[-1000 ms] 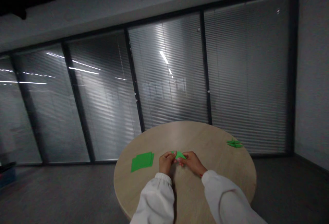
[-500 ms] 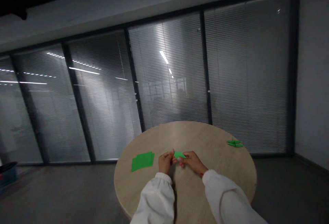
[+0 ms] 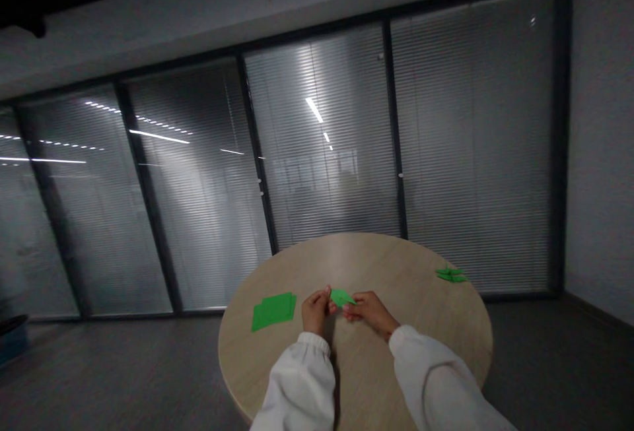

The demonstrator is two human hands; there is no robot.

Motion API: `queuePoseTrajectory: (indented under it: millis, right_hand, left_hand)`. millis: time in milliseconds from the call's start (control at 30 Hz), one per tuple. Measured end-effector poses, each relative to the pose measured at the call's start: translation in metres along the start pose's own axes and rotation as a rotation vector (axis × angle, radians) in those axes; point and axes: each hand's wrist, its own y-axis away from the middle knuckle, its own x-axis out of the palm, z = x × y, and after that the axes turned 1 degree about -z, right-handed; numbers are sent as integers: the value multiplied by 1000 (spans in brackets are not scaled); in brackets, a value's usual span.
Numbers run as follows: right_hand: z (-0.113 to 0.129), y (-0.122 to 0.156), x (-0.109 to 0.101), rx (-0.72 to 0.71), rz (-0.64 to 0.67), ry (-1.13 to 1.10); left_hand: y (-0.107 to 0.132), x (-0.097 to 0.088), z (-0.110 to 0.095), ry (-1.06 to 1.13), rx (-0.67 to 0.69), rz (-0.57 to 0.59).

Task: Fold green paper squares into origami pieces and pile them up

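Note:
A small folded green paper piece [image 3: 341, 297] is pinched between both my hands just above the round wooden table [image 3: 406, 345]. My left hand [image 3: 316, 311] grips its left end with closed fingers. My right hand [image 3: 369, 312] holds its right side, fingers curled. Both arms wear white sleeves. A stack of flat green paper sheets [image 3: 273, 311] lies on the table to the left of my left hand.
Finished folded green paper shapes [image 3: 451, 275] lie near the table's far right edge. Glass walls with closed blinds stand behind the table. The floor around is dark grey, with a dark bin at the far left edge.
The hands have shifted the folded green piece very slightly; the view has drifted a little to the right. Nothing else moved.

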Motion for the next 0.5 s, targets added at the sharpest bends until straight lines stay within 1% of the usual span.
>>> queuePoseTrajectory:
  millis: [233,500]
  right_hand:
    - [0,-1,-2,5,-27,34]
    - [0,1,-1,-14,-2,16]
  left_hand:
    - [1,0,-2,55,-39,-31]
    - [-1,-2,2,107,-24,-79]
